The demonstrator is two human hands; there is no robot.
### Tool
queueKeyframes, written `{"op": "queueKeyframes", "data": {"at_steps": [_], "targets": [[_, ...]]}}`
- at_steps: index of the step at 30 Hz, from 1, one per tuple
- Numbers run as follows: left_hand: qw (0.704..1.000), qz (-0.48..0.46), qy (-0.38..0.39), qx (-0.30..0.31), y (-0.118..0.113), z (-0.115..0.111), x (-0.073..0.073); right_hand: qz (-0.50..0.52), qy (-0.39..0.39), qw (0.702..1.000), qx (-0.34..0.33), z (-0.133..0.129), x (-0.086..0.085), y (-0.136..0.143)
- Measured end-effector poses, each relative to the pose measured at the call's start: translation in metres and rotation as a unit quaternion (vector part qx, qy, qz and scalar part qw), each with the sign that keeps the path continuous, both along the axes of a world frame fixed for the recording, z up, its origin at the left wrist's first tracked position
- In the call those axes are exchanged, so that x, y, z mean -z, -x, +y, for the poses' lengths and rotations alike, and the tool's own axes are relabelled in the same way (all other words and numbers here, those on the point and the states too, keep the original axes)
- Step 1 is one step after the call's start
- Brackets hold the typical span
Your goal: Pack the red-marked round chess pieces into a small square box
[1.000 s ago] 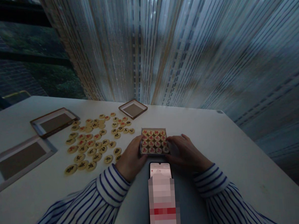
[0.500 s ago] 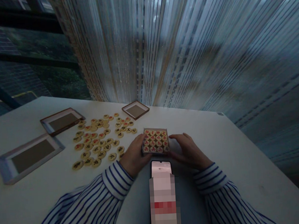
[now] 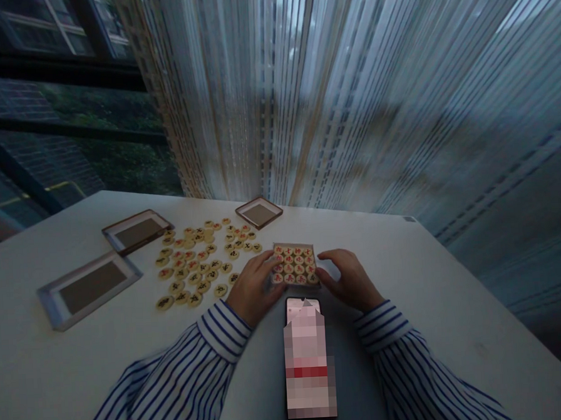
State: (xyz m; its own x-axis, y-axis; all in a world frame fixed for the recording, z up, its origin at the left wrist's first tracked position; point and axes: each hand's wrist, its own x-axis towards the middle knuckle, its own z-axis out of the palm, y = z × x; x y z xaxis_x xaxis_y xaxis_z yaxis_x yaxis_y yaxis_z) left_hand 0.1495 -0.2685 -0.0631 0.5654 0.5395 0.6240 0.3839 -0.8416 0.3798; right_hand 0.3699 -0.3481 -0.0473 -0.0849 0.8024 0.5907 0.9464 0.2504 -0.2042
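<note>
A small square box (image 3: 293, 245) filled with rows of round Chinese chess pieces (image 3: 298, 260) lies on the table in front of me. Most of these pieces bear red characters. My left hand (image 3: 254, 288) grips the box's left side, fingers at the upper left and thumb along the lower left corner. By the right edge, my right hand (image 3: 350, 279) has thumb and index finger apart, its thumb tip at the lower right corner. Loose chess pieces (image 3: 194, 278) with black or red characters are scattered left of the box.
A phone (image 3: 305, 353) lies just below the box, between my forearms. On the white table (image 3: 436, 302) stand an open tray (image 3: 91, 289) at left, a brown-rimmed one (image 3: 138, 232) behind it, and a smaller one (image 3: 259, 212) at the back. A string curtain (image 3: 303, 108) hangs behind.
The view has shifted slightly, so the table's things appear farther right. Both hands stay at the box, with the left fingers a little more over its edge.
</note>
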Motion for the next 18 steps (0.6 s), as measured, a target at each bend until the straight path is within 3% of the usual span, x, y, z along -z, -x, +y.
{"op": "queueKeyframes", "data": {"at_steps": [6, 18], "targets": [[0.999, -0.040, -0.006, 0.002, 0.012, -0.016, -0.006, 0.001, 0.006, 1.000, -0.006, 0.000, 0.000, 0.007], [0.999, -0.023, 0.024, -0.007, 0.040, -0.038, -0.010, 0.032, 0.017, 0.998, -0.055, -0.004, -0.008, 0.029]]}}
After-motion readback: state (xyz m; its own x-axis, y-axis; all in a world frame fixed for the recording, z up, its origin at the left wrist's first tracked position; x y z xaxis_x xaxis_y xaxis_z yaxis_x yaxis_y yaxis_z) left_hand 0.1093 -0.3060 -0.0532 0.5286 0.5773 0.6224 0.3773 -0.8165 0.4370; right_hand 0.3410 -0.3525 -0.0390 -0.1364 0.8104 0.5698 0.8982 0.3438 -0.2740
